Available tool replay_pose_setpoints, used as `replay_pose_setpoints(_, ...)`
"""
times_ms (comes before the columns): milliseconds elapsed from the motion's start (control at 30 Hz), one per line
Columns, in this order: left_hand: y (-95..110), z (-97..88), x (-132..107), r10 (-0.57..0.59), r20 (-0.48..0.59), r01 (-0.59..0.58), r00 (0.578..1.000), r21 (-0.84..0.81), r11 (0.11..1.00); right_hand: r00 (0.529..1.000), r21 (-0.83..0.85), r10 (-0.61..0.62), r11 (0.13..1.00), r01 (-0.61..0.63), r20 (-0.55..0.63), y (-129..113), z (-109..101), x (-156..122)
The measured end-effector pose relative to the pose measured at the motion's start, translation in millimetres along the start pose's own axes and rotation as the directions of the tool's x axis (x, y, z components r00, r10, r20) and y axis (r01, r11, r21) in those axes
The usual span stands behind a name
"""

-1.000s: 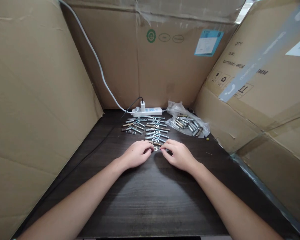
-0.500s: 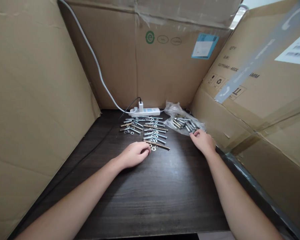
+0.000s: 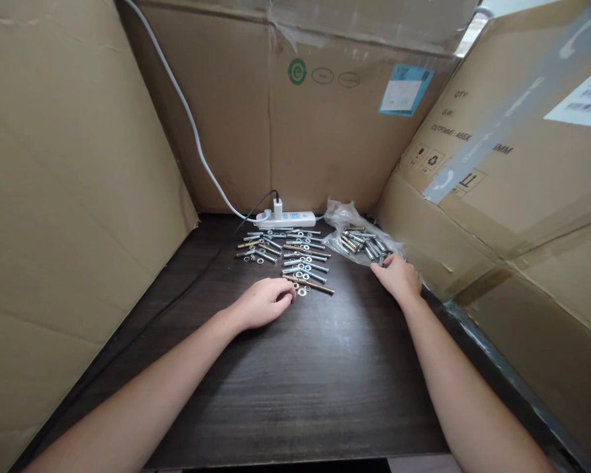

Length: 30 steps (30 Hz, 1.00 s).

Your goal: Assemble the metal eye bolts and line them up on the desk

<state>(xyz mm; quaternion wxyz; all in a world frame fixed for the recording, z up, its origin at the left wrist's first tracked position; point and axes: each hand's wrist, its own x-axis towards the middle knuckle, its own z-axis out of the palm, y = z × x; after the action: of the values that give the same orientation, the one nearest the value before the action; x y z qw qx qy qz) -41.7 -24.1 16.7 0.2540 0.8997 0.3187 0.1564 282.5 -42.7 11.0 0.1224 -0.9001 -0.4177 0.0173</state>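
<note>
Several metal bolts and washers (image 3: 295, 255) lie in rows on the dark wooden table (image 3: 305, 381). A long bolt (image 3: 315, 285) lies at the near edge of the rows. My left hand (image 3: 264, 303) rests on the table just left of it, fingers curled loosely, with nothing visible in them. My right hand (image 3: 398, 277) reaches to the near edge of a clear plastic bag of bolts (image 3: 362, 242), its fingertips pinched at the bolts there. Whether it grips one is hidden.
Cardboard boxes wall the table in on the left (image 3: 69, 197), back (image 3: 305, 118) and right (image 3: 517, 197). A white power strip (image 3: 286, 219) with a plugged charger lies at the back, its white cable (image 3: 187, 118) running up the left box.
My right hand has left the long bolt at the near edge of the rows and moved right to the plastic bag. My left hand has stayed in place.
</note>
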Motion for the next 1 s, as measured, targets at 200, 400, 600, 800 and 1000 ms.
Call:
replay_pose_setpoints(200, -0.2, 0.3, 0.9, 0.002, -0.002, -0.002, 1.000, 0.005, 1.000, 1.000, 0.019, 0.023, 1.000, -0.023, -0.010, 3.7, 1.4, 3.5)
replay_pose_setpoints(400, -1.9, 1.1, 0.8, 0.002, -0.002, -0.002, 1.000, 0.011, 1.000, 0.994, 0.088, 0.065, 0.994, -0.058, -0.086, 5.5, -8.1, 2.2)
replay_pose_setpoints(600, 0.3, 2.1, -0.3, -0.014, -0.029, 0.013, 0.999, -0.038, 0.999, 0.949, 0.397, -0.146, 0.883, 0.252, -0.278, -3.7, -15.4, -18.6)
replay_pose_setpoints(800, 6.5, 4.1, -2.5, -0.089, -0.166, 0.059, 0.982, -0.179, 0.982, 0.853, 0.922, -0.521, 0.341, 0.182, 0.024, -65.1, -4.0, -78.0)
replay_pose_setpoints(1000, 6.4, 3.6, -3.0, -0.105, -0.218, 0.061, 0.970, -0.198, 0.978, 0.716, 0.964, -0.680, 0.262, 0.038, 0.157, -95.8, 7.0, -103.4)
